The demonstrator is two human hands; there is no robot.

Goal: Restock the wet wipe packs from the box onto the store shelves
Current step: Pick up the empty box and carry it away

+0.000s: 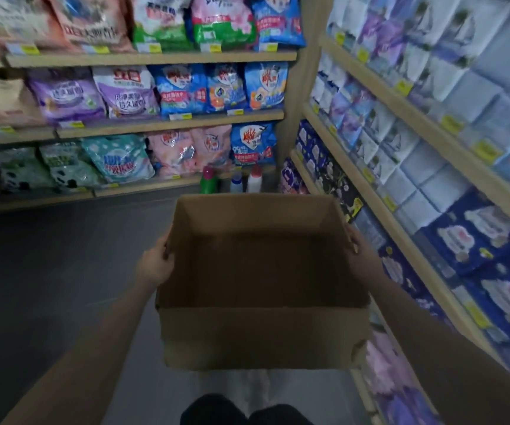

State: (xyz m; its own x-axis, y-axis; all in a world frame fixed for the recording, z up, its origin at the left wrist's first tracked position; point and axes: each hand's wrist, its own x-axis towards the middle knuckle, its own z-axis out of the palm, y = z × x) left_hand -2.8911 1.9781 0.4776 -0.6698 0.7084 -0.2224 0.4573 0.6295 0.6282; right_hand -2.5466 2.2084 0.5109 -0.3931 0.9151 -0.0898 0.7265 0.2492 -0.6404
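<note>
I hold an open brown cardboard box (pixel 256 335) in front of me, above the floor. Its inside looks bare; no packs show in it. My left hand (pixel 155 262) grips the box's left wall, fingers curled over the rim. My right hand (pixel 359 243) grips the right wall the same way. Wet wipe packs (pixel 401 142) in white, blue and purple fill the wooden shelves (pixel 379 197) along my right, close beside the box.
Ahead stands a second shelving unit (pixel 167 122) full of laundry powder bags. A green bottle (pixel 209 180) and two white bottles (pixel 253 179) stand on the floor in the corner just beyond the box. Dark grey floor (pixel 48 271) stretches to my left.
</note>
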